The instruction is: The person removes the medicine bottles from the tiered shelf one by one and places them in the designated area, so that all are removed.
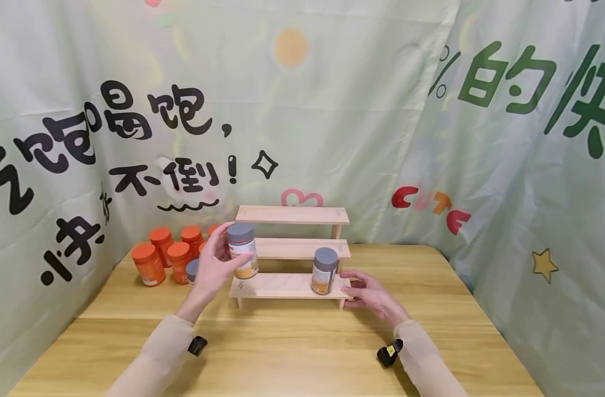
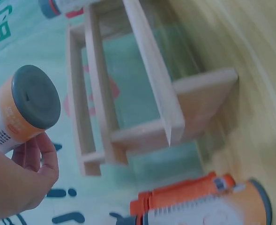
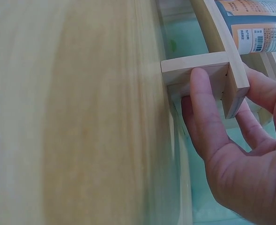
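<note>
My left hand (image 1: 212,270) grips a jar (image 1: 243,258) with a grey lid and a white and orange label. It is held upright over the left part of the lowest step of a three-step wooden stand (image 1: 282,285). The left wrist view shows the base of this jar (image 2: 37,97) apart from the stand. On the right part of the lowest step stands a second grey-lidded jar (image 1: 324,271). My right hand (image 1: 374,300) holds the right end of that step, with fingers on the end support (image 3: 194,63) and round the board.
Several orange jars (image 1: 150,267) with orange lids stand at the table's back left. Another grey lid (image 1: 192,268) is partly hidden behind my left wrist. A printed curtain (image 1: 352,110) hangs behind the wooden table (image 1: 282,347) and along its sides.
</note>
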Action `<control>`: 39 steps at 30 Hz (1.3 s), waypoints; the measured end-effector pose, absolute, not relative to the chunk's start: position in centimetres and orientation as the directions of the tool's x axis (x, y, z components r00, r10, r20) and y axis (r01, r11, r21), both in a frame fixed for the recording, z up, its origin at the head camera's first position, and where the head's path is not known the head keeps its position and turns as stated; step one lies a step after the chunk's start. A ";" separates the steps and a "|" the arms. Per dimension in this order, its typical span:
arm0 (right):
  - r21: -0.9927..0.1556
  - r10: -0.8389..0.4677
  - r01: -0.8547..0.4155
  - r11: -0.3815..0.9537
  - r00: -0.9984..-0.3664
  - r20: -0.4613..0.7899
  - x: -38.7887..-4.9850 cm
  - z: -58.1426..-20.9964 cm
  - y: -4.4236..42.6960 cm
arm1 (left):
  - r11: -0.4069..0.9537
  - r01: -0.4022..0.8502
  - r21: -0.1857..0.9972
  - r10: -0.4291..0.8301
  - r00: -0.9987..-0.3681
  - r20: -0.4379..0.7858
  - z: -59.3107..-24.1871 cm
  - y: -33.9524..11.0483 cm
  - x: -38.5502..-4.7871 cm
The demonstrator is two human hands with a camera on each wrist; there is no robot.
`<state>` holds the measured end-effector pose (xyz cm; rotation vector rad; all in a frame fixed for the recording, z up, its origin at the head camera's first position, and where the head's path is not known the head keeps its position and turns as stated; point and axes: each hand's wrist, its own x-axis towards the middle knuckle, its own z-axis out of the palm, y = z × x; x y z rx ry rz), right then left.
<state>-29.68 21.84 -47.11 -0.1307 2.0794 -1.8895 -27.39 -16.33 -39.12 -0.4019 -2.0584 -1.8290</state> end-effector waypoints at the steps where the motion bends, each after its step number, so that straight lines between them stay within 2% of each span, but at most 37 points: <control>1: -0.981 -0.285 0.152 0.118 -0.942 -0.180 -29.7 -47.2 21.8 | 0.128 0.437 0.890 -0.034 -0.895 0.444 -39.1 -16.7 -27.3; 10: -0.980 -0.275 0.159 0.115 -0.943 -0.186 -29.9 -47.4 21.8 | 0.155 0.503 0.850 -0.068 -0.853 0.518 -38.1 -20.0 -27.1; 23: -0.977 -0.257 0.182 0.113 -0.944 -0.205 -29.7 -47.1 21.7 | 0.195 0.498 0.845 -0.131 -0.841 0.526 -37.4 -23.6 -27.2; 39: -0.977 -0.257 0.178 0.116 -0.945 -0.202 -29.8 -47.1 21.8 | 0.262 0.410 0.874 -0.263 -0.841 0.474 -37.6 -27.7 -26.6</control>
